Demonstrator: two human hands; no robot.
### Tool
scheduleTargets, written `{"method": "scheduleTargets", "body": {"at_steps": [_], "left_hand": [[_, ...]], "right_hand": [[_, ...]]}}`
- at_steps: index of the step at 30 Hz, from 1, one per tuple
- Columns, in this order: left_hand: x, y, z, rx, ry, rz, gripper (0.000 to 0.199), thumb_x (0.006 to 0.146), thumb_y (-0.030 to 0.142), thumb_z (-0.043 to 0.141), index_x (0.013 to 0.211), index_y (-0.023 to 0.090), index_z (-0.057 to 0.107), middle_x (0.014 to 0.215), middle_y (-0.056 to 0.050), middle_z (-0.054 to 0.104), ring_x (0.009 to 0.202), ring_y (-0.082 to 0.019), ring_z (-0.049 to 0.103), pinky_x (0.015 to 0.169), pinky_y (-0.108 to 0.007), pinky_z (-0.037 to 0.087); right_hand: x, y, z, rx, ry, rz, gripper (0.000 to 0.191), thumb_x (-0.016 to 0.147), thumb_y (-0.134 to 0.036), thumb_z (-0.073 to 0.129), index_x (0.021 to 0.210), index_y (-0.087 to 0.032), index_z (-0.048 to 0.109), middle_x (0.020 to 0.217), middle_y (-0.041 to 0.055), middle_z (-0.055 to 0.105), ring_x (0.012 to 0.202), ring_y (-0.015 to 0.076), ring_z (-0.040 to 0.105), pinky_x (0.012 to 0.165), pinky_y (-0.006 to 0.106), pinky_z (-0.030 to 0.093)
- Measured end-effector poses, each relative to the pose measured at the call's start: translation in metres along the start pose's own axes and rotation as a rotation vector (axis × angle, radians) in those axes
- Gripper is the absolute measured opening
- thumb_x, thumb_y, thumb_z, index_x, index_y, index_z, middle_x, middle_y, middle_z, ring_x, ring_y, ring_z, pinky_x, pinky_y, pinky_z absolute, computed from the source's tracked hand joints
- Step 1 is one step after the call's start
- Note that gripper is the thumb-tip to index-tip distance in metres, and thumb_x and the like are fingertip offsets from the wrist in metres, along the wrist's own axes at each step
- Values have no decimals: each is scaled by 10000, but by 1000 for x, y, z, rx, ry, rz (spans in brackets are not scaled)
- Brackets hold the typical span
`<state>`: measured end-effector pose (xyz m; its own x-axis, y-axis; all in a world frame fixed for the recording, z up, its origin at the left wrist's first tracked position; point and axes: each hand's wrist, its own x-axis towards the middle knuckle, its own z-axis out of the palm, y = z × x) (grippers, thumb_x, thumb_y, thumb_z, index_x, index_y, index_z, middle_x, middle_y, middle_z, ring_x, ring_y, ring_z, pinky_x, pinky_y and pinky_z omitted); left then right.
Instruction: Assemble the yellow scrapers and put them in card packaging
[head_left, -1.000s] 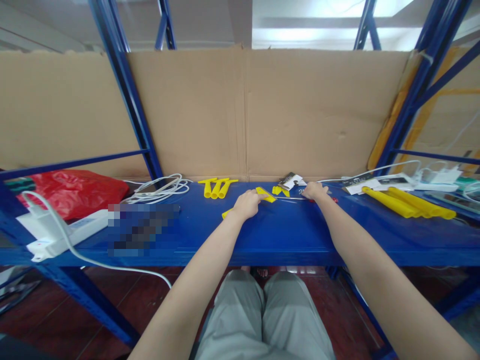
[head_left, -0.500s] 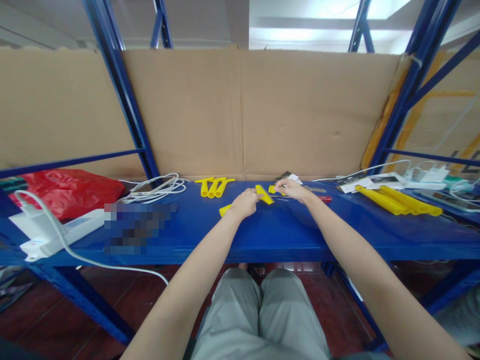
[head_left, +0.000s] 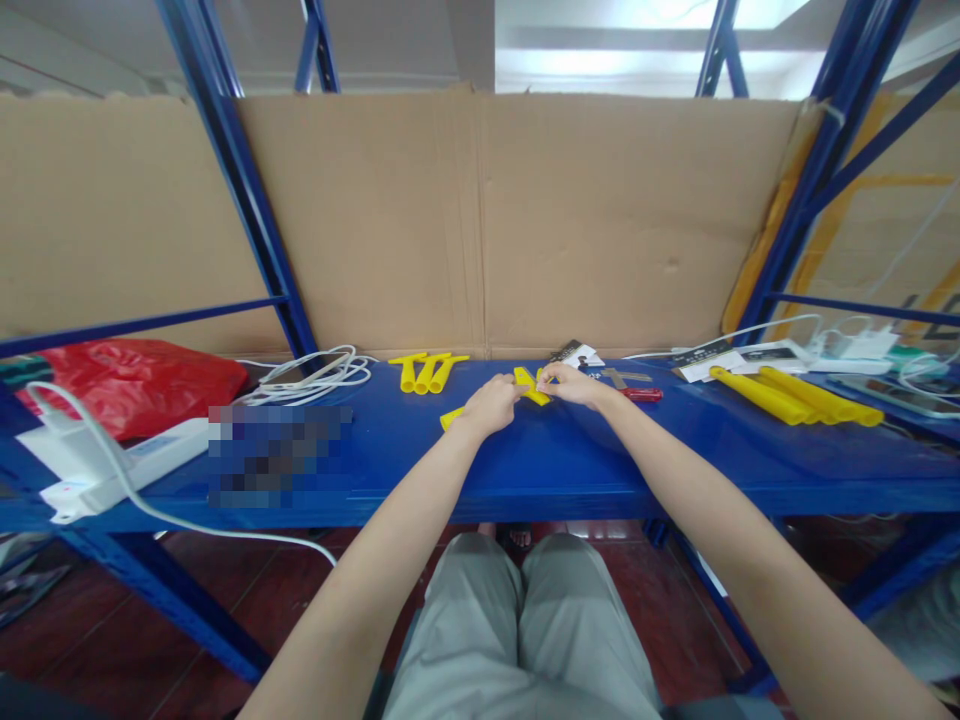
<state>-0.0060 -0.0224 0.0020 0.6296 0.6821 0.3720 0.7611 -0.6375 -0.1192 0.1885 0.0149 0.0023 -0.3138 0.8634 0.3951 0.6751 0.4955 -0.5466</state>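
Observation:
My left hand (head_left: pixel 491 402) is closed around the handle of a yellow T-shaped plastic tool (head_left: pixel 534 390). The tool's handle end pokes out to the left of my fist, and its crossbar head shows to the right. My right hand (head_left: pixel 566 384) pinches a small yellow piece at the crossbar; my fingers partly hide it, and I cannot tell whether it is joined to the head. Beside my right wrist lies a red-handled tool (head_left: pixel 643 394). Just behind it are a flat metal strip (head_left: pixel 616 378) and a black-and-white card (head_left: pixel 581 354).
Three yellow T-shaped tools (head_left: pixel 427 374) lie at the back left. Several yellow tubes (head_left: pixel 795 396) rest at the right near cards. A power strip (head_left: pixel 142 458), coiled white cable (head_left: pixel 322 372) and red bag (head_left: pixel 150 375) occupy the left. Cardboard (head_left: pixel 375 220) stands behind the blue shelf (head_left: pixel 585 470).
My right hand has moved left and closer to my left hand, bringing the small yellow piece to the crossbar. More of the red-handled tool is uncovered. My left hand stays nearly still.

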Motion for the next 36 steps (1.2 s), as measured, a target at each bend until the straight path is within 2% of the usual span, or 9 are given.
{"method": "scheduleTargets", "body": {"at_steps": [9,19,36], "left_hand": [[-1,0,1,-24,8,17,448,896,69,422,1248,224,651,1061,-107,648,1053,-216,599,937,-323,483],[-1,0,1,-17,-8,8,454,904,71,414,1269,220,638,1064,-106,644,1057,-217,594,925,-318,478],[-2,1,-1,18,-22,49,471,914,81,397,1283,259,629,1051,-97,634,1046,-234,580,894,-343,476]], "right_hand": [[1,0,2,-86,-7,-82,114,712,-160,610,604,-173,645,763,20,655,797,166,595,797,256,460],[0,-3,1,-123,-28,-59,89,714,-142,618,644,-167,666,828,38,674,826,170,596,815,268,456],[-2,-3,-3,-114,-89,-134,33,729,-160,614,709,-160,641,827,43,647,796,168,579,788,277,434]]}}
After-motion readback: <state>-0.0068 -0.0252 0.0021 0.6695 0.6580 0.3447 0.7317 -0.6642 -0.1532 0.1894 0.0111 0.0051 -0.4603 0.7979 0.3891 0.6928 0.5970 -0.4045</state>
